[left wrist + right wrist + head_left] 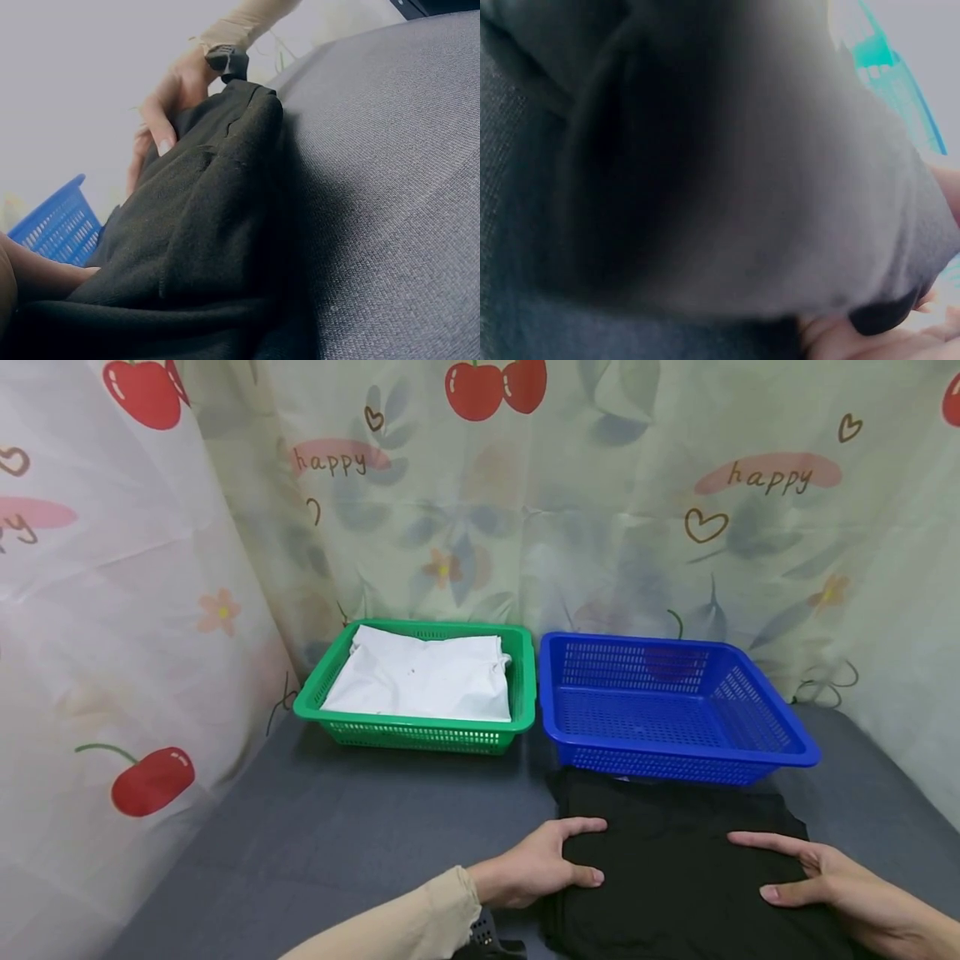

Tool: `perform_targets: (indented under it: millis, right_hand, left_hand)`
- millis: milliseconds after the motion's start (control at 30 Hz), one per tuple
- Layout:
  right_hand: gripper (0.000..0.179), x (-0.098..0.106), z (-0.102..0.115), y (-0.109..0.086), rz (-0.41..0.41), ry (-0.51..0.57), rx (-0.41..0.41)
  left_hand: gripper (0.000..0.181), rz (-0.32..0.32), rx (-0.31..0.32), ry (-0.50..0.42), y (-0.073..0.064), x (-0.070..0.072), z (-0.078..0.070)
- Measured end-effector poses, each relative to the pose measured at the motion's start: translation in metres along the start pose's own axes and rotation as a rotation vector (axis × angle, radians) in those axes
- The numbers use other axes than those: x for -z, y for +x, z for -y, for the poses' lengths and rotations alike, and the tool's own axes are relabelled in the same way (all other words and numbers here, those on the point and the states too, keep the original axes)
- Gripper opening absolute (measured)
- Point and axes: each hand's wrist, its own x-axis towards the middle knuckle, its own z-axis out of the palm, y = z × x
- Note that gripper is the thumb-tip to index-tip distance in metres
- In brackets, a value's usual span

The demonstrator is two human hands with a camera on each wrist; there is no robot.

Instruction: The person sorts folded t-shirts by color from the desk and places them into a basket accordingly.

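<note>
A folded black garment [675, 868] lies at the front right of the table, just before the blue basket. My left hand [534, 862] grips its left edge, thumb and index finger on top, the other fingers hidden at the side. On the opposite edge my right hand [843, 885] holds it the same way. The left wrist view shows the thick layered side of the garment [217, 202], with the right hand [169, 105] across it. Close and blurred, the cloth [780, 187] fills the right wrist view, with fingers [847, 341] under its lower edge.
A blue basket [678, 758] with nothing in it stands behind the garment. Left of it, a green basket [420, 737] holds a folded white garment [423, 677]. Printed curtains [480, 568] enclose the back and sides of the grey table [360, 818].
</note>
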Motion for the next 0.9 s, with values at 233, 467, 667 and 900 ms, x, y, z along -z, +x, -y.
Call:
perform_targets:
  millis: [233,467,667,900]
  right_hand:
    - [0.06,-0.002,0.003,-0.003,-0.002,0.034,0.023]
    - [0.062,-0.002,0.006,-0.006,-0.028,-0.043,0.076]
    - [0.063,-0.001,0.016,-0.01,-0.036,-0.098,0.092]
    - [0.064,-0.002,0.029,-0.015,-0.038,-0.122,0.106]
  left_hand:
    - [0.06,-0.005,0.006,0.026,-0.002,0.001,-0.002]
    - [0.062,-0.03,-0.026,0.079,-0.006,0.002,-0.006]
    - [0.062,-0.057,-0.071,0.143,-0.013,0.005,-0.014]
    - [0.063,-0.011,-0.138,0.217,-0.022,0.014,-0.03]
